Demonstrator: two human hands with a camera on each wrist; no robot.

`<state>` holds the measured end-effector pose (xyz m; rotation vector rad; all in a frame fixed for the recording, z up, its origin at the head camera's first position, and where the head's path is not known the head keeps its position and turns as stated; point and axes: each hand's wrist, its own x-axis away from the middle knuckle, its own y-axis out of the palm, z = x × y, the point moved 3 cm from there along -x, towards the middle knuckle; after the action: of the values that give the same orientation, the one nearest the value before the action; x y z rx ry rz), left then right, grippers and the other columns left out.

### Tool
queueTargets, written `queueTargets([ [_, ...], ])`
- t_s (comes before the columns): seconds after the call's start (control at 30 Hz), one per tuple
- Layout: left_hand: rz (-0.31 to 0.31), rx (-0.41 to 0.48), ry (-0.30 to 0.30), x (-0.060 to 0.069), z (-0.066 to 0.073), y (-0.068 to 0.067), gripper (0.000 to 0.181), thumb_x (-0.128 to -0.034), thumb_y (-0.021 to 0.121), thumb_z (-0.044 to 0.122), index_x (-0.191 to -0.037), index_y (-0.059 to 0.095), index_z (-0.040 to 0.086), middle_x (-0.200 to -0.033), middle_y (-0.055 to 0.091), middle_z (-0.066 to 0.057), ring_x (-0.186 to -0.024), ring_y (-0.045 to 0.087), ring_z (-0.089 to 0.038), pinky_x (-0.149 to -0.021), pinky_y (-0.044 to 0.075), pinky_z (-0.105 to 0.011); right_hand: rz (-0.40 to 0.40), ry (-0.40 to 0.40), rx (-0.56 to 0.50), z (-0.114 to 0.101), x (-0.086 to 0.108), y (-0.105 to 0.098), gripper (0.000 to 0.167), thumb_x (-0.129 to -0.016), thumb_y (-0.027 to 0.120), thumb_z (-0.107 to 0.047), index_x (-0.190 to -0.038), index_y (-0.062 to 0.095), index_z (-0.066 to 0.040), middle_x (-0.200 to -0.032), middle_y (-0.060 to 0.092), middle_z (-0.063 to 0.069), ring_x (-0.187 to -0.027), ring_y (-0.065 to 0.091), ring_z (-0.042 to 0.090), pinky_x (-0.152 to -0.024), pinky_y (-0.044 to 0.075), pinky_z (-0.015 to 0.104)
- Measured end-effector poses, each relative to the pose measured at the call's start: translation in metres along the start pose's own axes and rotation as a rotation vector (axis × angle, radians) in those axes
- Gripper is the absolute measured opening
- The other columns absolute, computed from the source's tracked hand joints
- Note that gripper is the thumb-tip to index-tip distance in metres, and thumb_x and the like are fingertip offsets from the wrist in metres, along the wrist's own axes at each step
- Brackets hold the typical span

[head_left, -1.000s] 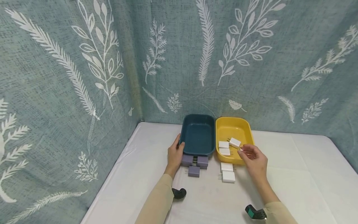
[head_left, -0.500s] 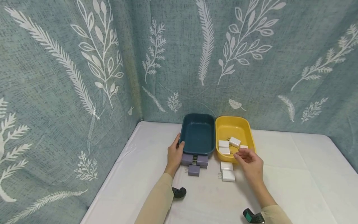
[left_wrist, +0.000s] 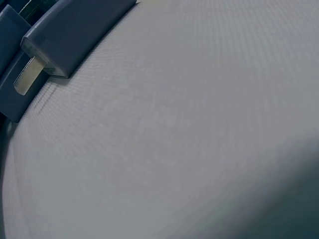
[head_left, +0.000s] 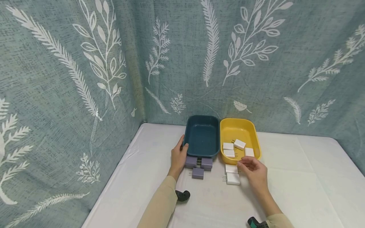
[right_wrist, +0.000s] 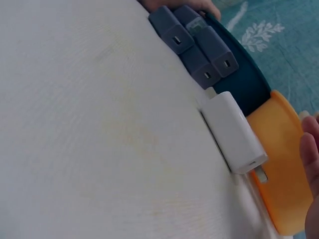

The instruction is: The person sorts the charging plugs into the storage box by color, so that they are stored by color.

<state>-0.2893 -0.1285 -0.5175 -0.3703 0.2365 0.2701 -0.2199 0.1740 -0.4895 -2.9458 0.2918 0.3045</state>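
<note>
The left hand (head_left: 178,157) grips the blue tray (head_left: 202,137) at its left side; the right hand (head_left: 255,173), empty, fingers loosely bent, hovers beside 2 white chargers (head_left: 233,179) before the yellow tray (head_left: 239,129), 4 more inside!

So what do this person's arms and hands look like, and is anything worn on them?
The left hand and right hand are bare, without gloves. Both arms wear plain beige sleeves. A black gadget sticks out by each cuff; the right one shows a green patch.
</note>
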Motion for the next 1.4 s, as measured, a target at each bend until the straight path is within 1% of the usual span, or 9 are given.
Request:
queueTargets([
  [0.23,0.03,-0.018,0.05,0.004,0.003,-0.001,0.051,-0.0984,0.048,0.026,-0.147,0.044,0.008,-0.146,0.049,-0.015,-0.133,0.049,-0.035,-0.109,0.042,-0.047,-0.018,-0.009,-0.016,0.004,0.003,0.001,0.023,-0.08,0.077,-0.001,-0.098,0.065,0.006,-0.083,0.069,-0.013,-0.075,0.066,0.001,-0.07,0.055,0.014],
  [0.37,0.009,-0.006,0.009,0.002,0.001,-0.001,0.052,-0.0983,0.049,0.024,-0.148,0.043,0.011,-0.148,0.047,-0.012,-0.136,0.046,-0.032,-0.112,0.039,-0.047,-0.039,-0.001,-0.018,0.008,0.006,0.002,0.022,-0.079,0.076,0.001,-0.098,0.065,0.006,-0.085,0.07,-0.01,-0.076,0.067,0.001,-0.07,0.056,0.015],
  [0.47,-0.004,-0.004,-0.019,0.0,-0.001,0.0,0.052,-0.0985,0.05,0.022,-0.148,0.042,0.012,-0.15,0.046,-0.009,-0.138,0.045,-0.029,-0.114,0.037,-0.044,-0.055,0.011,-0.016,0.01,0.007,0.004,0.024,-0.079,0.077,0.0,-0.099,0.066,0.006,-0.086,0.071,-0.007,-0.077,0.067,0.001,-0.071,0.056,0.015],
  [0.7,-0.006,0.004,-0.028,0.001,0.0,0.0,0.051,-0.0988,0.05,0.021,-0.148,0.042,0.01,-0.15,0.045,-0.008,-0.139,0.044,-0.028,-0.114,0.037,-0.042,-0.096,0.009,-0.016,0.015,0.009,0.006,0.026,-0.078,0.078,0.001,-0.101,0.066,0.006,-0.089,0.073,0.005,-0.079,0.067,0.002,-0.072,0.056,0.015],
  [0.9,-0.009,0.0,-0.02,0.001,0.0,-0.001,0.052,-0.0985,0.051,0.021,-0.148,0.042,0.01,-0.15,0.046,-0.009,-0.138,0.045,-0.028,-0.114,0.038,-0.043,-0.151,-0.002,0.021,0.017,0.011,0.008,0.028,-0.078,0.078,0.0,-0.102,0.066,0.003,-0.096,0.071,0.017,-0.083,0.066,0.001,-0.075,0.055,0.014],
  [1.0,-0.012,-0.003,-0.022,0.001,-0.001,-0.001,0.052,-0.0981,0.051,0.021,-0.148,0.042,0.01,-0.149,0.046,-0.009,-0.138,0.046,-0.028,-0.113,0.039,-0.043,-0.16,0.004,0.042,0.019,0.011,0.008,0.027,-0.078,0.077,0.001,-0.103,0.066,0.002,-0.098,0.071,0.018,-0.083,0.066,0.001,-0.075,0.055,0.014],
  [1.13,-0.003,-0.001,-0.003,0.001,0.0,-0.001,0.053,-0.0976,0.051,0.022,-0.147,0.042,0.007,-0.148,0.047,-0.011,-0.136,0.047,-0.03,-0.112,0.039,-0.045,-0.156,0.004,0.067,0.019,0.011,0.008,0.027,-0.078,0.077,0.003,-0.102,0.066,0.0,-0.097,0.071,0.017,-0.083,0.065,0.001,-0.074,0.054,0.013],
  [1.3,0.031,-0.019,0.043,0.002,0.002,-0.001,0.052,-0.0973,0.049,0.024,-0.145,0.045,0.005,-0.145,0.05,-0.016,-0.133,0.05,-0.034,-0.109,0.043,-0.047,-0.141,-0.031,0.093,0.018,0.013,0.007,0.026,-0.076,0.077,0.006,-0.1,0.067,0.0,-0.094,0.073,0.016,-0.081,0.065,0.0,-0.073,0.054,0.012],
  [1.4,0.023,-0.014,0.035,0.002,0.002,-0.001,0.052,-0.0978,0.049,0.024,-0.146,0.044,0.006,-0.146,0.049,-0.015,-0.134,0.049,-0.034,-0.109,0.042,-0.046,-0.13,-0.061,0.119,0.021,0.013,0.007,0.026,-0.076,0.077,0.007,-0.099,0.068,-0.001,-0.093,0.073,0.015,-0.081,0.065,0.0,-0.074,0.054,0.011],
])
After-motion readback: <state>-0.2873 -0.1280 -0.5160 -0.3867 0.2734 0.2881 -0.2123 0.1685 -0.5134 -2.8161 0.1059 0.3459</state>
